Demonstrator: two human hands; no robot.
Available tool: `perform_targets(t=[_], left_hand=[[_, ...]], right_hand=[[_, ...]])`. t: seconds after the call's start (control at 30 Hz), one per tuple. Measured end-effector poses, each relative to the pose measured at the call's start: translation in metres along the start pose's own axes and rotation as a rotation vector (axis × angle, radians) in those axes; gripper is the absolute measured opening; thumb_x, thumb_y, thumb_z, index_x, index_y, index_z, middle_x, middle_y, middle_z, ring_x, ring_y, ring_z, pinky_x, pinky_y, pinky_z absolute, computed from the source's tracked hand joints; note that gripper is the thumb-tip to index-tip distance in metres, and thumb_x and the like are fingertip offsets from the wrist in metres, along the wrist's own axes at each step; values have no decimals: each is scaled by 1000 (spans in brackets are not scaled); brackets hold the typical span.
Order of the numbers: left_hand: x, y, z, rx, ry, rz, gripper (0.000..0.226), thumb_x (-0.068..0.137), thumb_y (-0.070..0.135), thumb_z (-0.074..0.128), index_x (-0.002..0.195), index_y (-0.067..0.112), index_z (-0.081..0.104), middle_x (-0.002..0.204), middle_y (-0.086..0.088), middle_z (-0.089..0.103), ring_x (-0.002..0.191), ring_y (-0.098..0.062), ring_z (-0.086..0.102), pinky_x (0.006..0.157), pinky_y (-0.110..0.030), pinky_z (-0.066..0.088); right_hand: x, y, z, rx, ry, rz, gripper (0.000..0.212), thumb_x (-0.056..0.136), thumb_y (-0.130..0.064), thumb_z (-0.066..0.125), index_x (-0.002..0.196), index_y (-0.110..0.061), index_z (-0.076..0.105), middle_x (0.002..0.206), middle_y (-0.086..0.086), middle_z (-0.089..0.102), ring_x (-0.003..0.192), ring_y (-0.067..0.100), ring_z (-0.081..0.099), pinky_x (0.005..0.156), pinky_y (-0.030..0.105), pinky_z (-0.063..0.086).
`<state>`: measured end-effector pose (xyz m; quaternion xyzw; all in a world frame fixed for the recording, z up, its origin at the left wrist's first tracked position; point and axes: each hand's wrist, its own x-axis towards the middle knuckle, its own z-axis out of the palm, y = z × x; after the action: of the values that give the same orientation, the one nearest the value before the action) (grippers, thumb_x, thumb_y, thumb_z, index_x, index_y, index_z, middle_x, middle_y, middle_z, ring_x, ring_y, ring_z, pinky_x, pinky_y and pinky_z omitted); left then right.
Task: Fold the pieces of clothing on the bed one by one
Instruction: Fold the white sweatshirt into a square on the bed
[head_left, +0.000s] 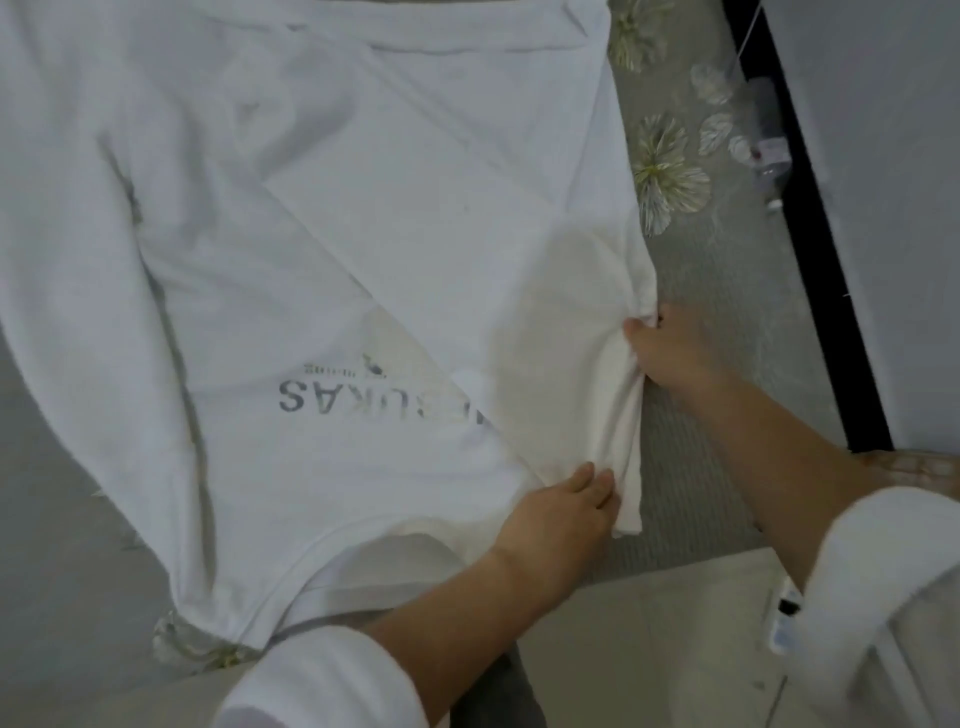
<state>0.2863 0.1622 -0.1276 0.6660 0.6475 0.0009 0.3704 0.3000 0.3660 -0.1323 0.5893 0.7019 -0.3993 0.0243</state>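
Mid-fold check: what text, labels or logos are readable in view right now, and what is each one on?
"UKAS": large grey print on the white shirt, upside down to the camera; its first letters are hidden under the folded sleeve.
Small line of print beside it, with a tiny logo: too small to read.
Label on the bottle beside the bed: blurred, unreadable.

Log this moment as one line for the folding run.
step: folding shirt | left hand: presses folded edge | right hand: grips side edge | sleeve: laid across front | surface: bed
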Motion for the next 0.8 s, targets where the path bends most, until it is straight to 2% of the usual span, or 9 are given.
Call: perform_targets(t=[0.1, 0.17, 0.27, 0.33, 0.4, 0.5, 0.63, 0.7, 0.8], left_hand=[[21, 28, 17, -11, 113, 51, 46, 98, 23, 41, 142, 11, 42, 152, -6, 35, 142, -21, 29, 111, -30, 33], [21, 36, 19, 25, 246, 47, 46, 92, 36, 47, 135, 19, 53, 145, 3, 47, 137, -14, 39, 107, -23, 36], [15, 28, 24, -91, 293, 67, 51, 101, 34, 34, 147, 13, 33, 158, -3, 21, 147, -19, 9, 119, -35, 7], [0, 8, 22, -131, 370, 36, 52, 100, 36, 28, 147, 14, 34, 158, -3, 20, 148, -19, 8, 119, -38, 0], [-21, -24, 14, -176, 484, -41, 51, 98, 32, 29, 144, 13, 40, 155, -5, 28, 146, -23, 15, 118, -44, 7], [-60, -88, -2, -194, 580, -273, 52, 97, 30, 25, 142, 11, 43, 154, -7, 29, 145, -25, 13, 118, -43, 10], [-118, -167, -25, -190, 665, -549, 60, 95, 38, 15, 144, 13, 39, 157, -6, 20, 146, -18, 1, 118, -37, -2], [-144, -198, -30, -179, 700, -654, 57, 95, 36, 19, 145, 14, 36, 158, -6, 17, 145, -16, -2, 117, -38, -4], [-175, -238, -34, -211, 742, -797, 49, 100, 26, 32, 147, 13, 33, 160, -6, 13, 148, -23, -3, 117, -45, -4]], right_hand=[[0, 21, -14, -44, 137, -9, 26, 94, -20, 52, 109, 0, 59, 105, 17, 62, 94, 27, 58, 72, 22, 34], [-7, 25, -17, -45, 232, -44, 26, 92, -20, 55, 111, -3, 52, 100, 11, 56, 93, 27, 56, 71, 25, 33], [-21, 22, -12, -243, 340, -237, 51, 83, -23, 66, 124, -3, 42, 120, 13, 47, 113, 32, 47, 86, 37, 37], [-29, 16, -2, -411, 304, -353, 62, 82, -28, 67, 134, -8, 40, 139, 13, 38, 128, 31, 35, 100, 44, 30], [-35, 7, 13, -478, 235, -404, 63, 85, -31, 65, 138, -11, 39, 148, 10, 32, 136, 29, 27, 106, 47, 23], [-48, -12, 44, -547, 169, -499, 56, 89, -31, 57, 139, -11, 38, 151, 9, 30, 140, 24, 21, 108, 41, 13], [-72, -50, 96, -604, 7, -622, 53, 95, -33, 47, 142, -12, 34, 156, 7, 23, 145, 20, 12, 111, 39, 5], [-84, -72, 124, -635, -65, -675, 56, 96, -36, 44, 145, -14, 29, 158, 5, 18, 147, 18, 6, 113, 38, 0], [-100, -107, 165, -665, -122, -748, 62, 95, -36, 46, 149, -12, 26, 160, 6, 16, 148, 20, 5, 115, 39, -3]])
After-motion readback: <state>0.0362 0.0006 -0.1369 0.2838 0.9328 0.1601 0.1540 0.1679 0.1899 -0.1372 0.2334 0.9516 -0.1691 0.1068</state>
